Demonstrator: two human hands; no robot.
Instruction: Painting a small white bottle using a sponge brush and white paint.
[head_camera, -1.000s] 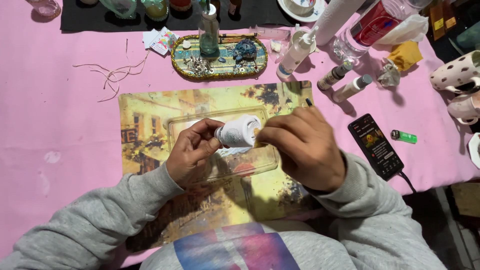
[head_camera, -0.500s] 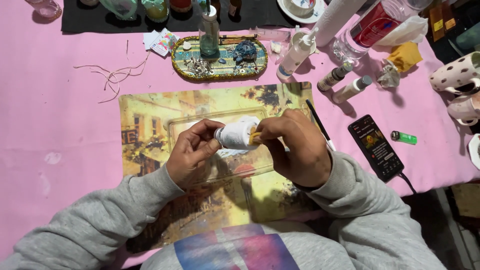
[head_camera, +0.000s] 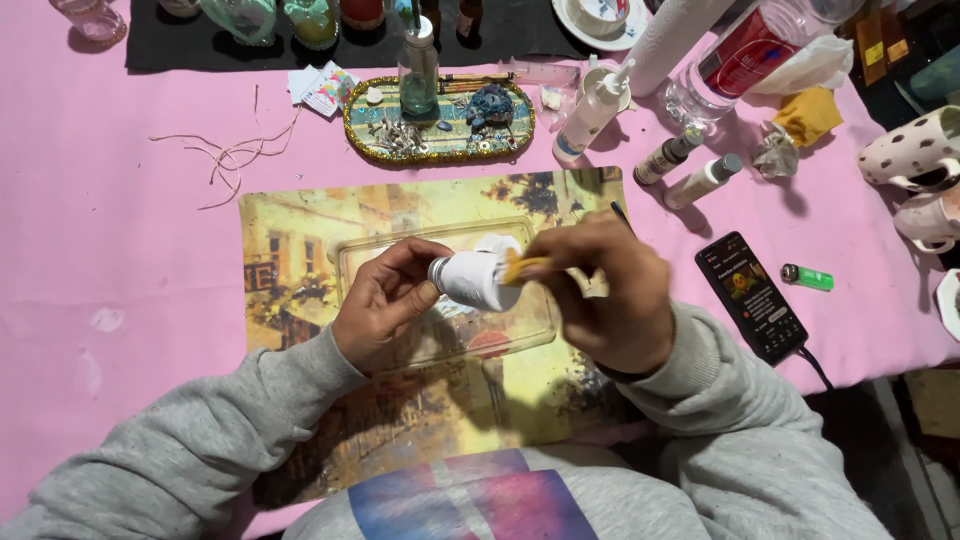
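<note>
My left hand (head_camera: 385, 305) grips a small white bottle (head_camera: 472, 279) by its neck end, holding it on its side above a clear plastic tray (head_camera: 360, 255). My right hand (head_camera: 605, 295) pinches a small yellow sponge-like piece (head_camera: 522, 266) against the bottle's base. The tray lies on a placemat with a painted street scene (head_camera: 300, 230). Both arms wear grey sleeves.
On the pink tablecloth (head_camera: 120, 250) lie an oval glittery tray (head_camera: 440, 125) with a green glass bottle (head_camera: 418, 70), loose twine (head_camera: 230, 155), a white squeeze bottle (head_camera: 592, 110), two small vials (head_camera: 685, 165), a phone (head_camera: 752, 297), a green lighter (head_camera: 808, 277) and spotted mugs (head_camera: 915, 150).
My right hand has shifted slightly right and the yellow piece now shows against the bottle's base. The bottle stays held on its side over the tray.
</note>
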